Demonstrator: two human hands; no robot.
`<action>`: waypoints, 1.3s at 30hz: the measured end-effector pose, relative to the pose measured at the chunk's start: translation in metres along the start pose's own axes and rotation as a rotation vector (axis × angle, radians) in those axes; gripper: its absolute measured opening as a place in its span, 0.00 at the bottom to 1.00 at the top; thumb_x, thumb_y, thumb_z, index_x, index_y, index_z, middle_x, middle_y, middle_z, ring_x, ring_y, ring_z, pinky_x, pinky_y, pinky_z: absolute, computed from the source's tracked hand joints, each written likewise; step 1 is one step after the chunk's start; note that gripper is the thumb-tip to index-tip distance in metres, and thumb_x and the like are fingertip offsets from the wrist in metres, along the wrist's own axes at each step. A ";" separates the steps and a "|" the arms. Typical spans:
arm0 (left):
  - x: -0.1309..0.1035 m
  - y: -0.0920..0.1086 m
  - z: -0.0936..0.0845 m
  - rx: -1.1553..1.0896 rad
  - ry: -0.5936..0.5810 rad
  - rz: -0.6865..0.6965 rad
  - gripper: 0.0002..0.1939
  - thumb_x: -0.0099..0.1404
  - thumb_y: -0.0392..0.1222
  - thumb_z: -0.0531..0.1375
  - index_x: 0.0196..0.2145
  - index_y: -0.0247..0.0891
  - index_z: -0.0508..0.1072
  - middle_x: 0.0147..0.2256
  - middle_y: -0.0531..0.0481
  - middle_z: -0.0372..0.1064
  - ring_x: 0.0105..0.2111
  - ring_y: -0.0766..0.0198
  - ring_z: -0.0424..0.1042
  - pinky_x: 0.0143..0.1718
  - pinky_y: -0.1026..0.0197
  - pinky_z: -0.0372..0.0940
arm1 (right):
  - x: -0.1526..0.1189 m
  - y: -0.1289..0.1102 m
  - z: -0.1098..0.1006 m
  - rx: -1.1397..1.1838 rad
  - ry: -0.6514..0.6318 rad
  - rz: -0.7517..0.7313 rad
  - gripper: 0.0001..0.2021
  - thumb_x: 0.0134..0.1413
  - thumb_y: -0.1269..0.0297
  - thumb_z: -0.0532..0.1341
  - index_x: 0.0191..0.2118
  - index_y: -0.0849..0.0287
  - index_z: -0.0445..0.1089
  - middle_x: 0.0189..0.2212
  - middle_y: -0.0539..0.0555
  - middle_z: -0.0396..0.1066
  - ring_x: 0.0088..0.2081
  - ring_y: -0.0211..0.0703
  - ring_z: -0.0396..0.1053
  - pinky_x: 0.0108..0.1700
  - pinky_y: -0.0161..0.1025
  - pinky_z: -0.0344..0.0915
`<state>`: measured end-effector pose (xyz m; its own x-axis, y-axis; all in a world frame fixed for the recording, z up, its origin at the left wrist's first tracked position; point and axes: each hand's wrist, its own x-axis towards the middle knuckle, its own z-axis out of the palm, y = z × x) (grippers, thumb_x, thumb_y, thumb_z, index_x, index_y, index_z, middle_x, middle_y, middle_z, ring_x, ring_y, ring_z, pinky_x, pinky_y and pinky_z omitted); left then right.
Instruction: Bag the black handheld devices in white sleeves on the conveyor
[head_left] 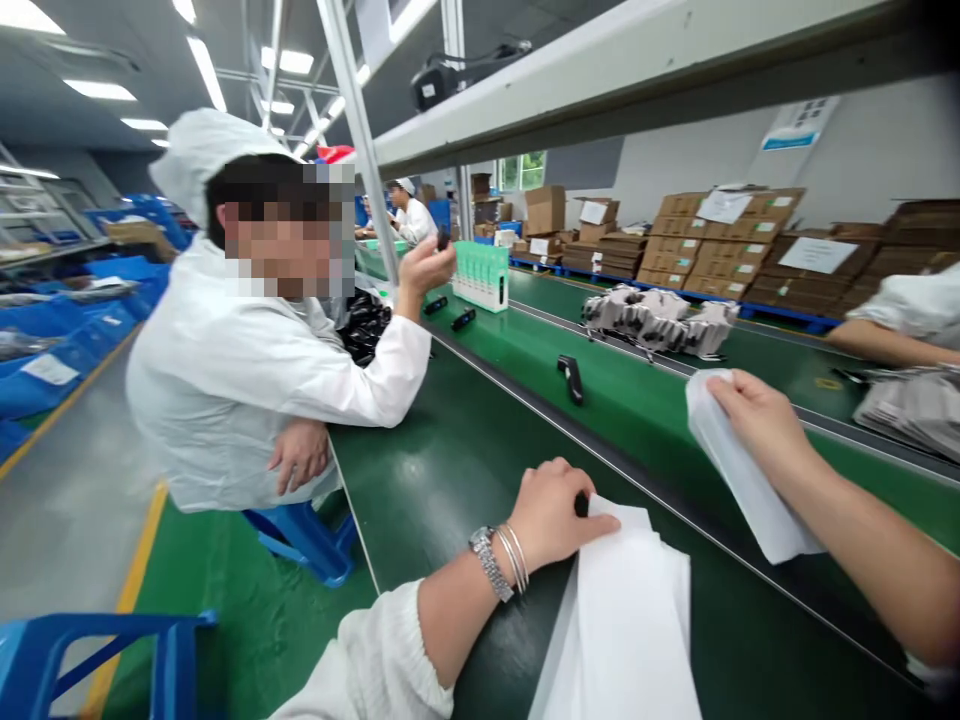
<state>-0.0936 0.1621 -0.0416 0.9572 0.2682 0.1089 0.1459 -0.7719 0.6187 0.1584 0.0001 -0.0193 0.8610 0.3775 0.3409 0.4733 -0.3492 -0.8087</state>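
- The wearer's two hands (551, 512) are showing.
- One white stack (634, 620) is lying flat.
- One watch (491, 563) is shining.
- Three black devices (572, 382) are lying on the belt (630, 405).
- Two blue stools (175, 668) are standing.

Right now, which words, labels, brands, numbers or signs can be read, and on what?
No text is legible.
Wall sign: too small and blurred.
Papers on the cartons: unreadable.
Tag on the blue bin: unreadable.
Label on the black overhead device: unreadable.
White stack at the left hand, white pouch in the right hand: no print seen.
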 end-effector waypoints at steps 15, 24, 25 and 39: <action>0.000 0.003 0.001 0.044 -0.036 0.276 0.09 0.66 0.35 0.53 0.43 0.43 0.69 0.37 0.55 0.74 0.35 0.68 0.68 0.46 0.59 0.55 | 0.045 0.010 0.151 -0.446 -0.409 -0.032 0.16 0.57 0.55 0.55 0.47 0.53 0.69 0.46 0.60 0.64 0.45 0.55 0.68 0.48 0.51 0.62; -0.001 0.006 0.001 0.103 0.014 0.343 0.10 0.68 0.47 0.55 0.35 0.41 0.72 0.36 0.52 0.70 0.38 0.67 0.67 0.49 0.57 0.54 | -0.012 -0.004 0.094 0.446 -0.310 0.207 0.34 0.50 0.58 0.61 0.61 0.51 0.44 0.35 0.52 0.70 0.34 0.46 0.73 0.38 0.43 0.70; -0.001 0.006 0.000 0.094 0.026 0.343 0.11 0.67 0.48 0.55 0.34 0.40 0.73 0.37 0.51 0.69 0.39 0.66 0.67 0.49 0.57 0.55 | -0.027 -0.011 0.082 0.589 -0.349 0.200 0.40 0.47 0.57 0.65 0.61 0.48 0.42 0.37 0.52 0.71 0.36 0.46 0.74 0.39 0.44 0.70; -0.005 0.016 -0.003 -0.065 0.039 0.353 0.09 0.62 0.46 0.62 0.29 0.39 0.71 0.30 0.55 0.69 0.35 0.68 0.67 0.54 0.56 0.55 | -0.100 -0.034 0.044 0.773 -0.477 0.157 0.50 0.40 0.58 0.73 0.62 0.43 0.38 0.40 0.50 0.67 0.32 0.41 0.72 0.37 0.43 0.71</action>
<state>-0.0966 0.1505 -0.0301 0.9352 0.0145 0.3537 -0.2094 -0.7829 0.5859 0.0479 0.0114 -0.0473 0.6559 0.7475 0.1055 -0.0462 0.1793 -0.9827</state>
